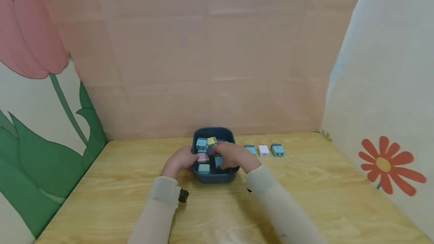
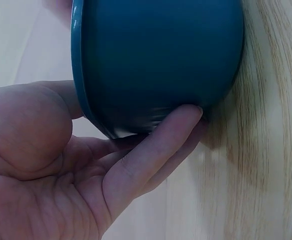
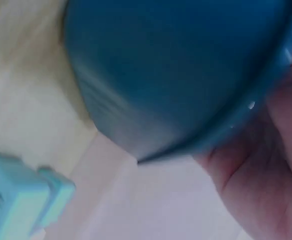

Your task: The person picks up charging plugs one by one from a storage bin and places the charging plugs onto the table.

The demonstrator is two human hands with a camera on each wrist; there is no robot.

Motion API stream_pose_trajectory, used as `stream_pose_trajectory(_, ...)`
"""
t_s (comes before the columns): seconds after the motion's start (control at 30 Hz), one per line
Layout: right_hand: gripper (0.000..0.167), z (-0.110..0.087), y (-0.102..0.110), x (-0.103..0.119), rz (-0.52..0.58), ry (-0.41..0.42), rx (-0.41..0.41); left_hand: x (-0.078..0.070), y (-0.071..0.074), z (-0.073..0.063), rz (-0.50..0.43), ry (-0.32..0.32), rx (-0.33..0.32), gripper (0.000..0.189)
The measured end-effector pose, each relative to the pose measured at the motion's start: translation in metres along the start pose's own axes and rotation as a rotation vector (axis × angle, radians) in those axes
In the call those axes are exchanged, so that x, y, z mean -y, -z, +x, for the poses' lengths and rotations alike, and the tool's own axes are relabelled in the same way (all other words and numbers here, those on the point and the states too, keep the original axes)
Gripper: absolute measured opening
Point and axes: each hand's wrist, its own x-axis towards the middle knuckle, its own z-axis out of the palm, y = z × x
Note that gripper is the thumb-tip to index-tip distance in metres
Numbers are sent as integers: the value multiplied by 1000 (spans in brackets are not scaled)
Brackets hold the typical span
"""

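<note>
A dark blue plastic tub [image 1: 215,178] stands on the table, holding several small plug-in chargers. Among them are a blue charger [image 1: 201,144], a yellow charger [image 1: 211,141], a pink charger [image 1: 203,157] and a pale green charger [image 1: 204,168]. My left hand [image 1: 183,157] grips the tub's left side, thumb at the rim and fingers against the outer wall [image 2: 156,65]. Over the right rim, my right hand [image 1: 232,155] reaches in among the chargers. Its fingertips are hidden by the tub wall in the right wrist view, so I cannot tell whether they pinch a charger.
Right of the tub, a row on the table has a blue charger [image 1: 250,149], a white charger [image 1: 263,150] and another blue charger [image 1: 277,150]. A pinkish backdrop [image 1: 210,67] rises behind the table [image 1: 135,183]; printed panels flank both sides.
</note>
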Motion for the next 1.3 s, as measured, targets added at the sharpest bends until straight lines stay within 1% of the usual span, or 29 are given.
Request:
stream_pose_trajectory(0.1, 53, -5, 10, -7, 9, 27, -30, -1, 0, -1, -7, 2, 5, 39)
stream_pose_trajectory(0.23, 52, -20, 24, -18, 49, 75, -57, -1, 1, -1, -22, 16, -2, 37)
stream_pose_trajectory(0.33, 50, -32, 31, -30, 62, 88, -80, -1, 1, 1, -30, 32, -4, 38)
stream_pose_trajectory(0.47, 50, -45, 33, -47, 64, 102, -118, -2, -1, 3, -29, 40, -6, 41)
stream_pose_trajectory(0.63, 48, -62, 31, -66, 62, 161, -180, -2, -5, 4, -31, 34, -7, 41)
stream_pose_trajectory(0.77, 46, -73, 29, -82, 69, 194, -195, -2, -5, 3, -37, 38, -11, 43)
stream_pose_trajectory(0.93, 45, -86, 29, -103, 92, 195, -201, -2, -5, 2, -47, 29, -19, 41)
stream_pose_trajectory(1.03, 45, -94, 26, -118, 100, 186, -200, -2, -5, 2, -41, 35, -16, 42)
stream_pose_trajectory(1.13, 46, -100, 22, -132, 101, 157, -193, -2, -5, 3, -27, 45, -17, 43)
stream_pose_trajectory(1.3, 46, -107, 18, -148, 120, 107, -182, -3, -4, 3, -14, 54, -20, 43)
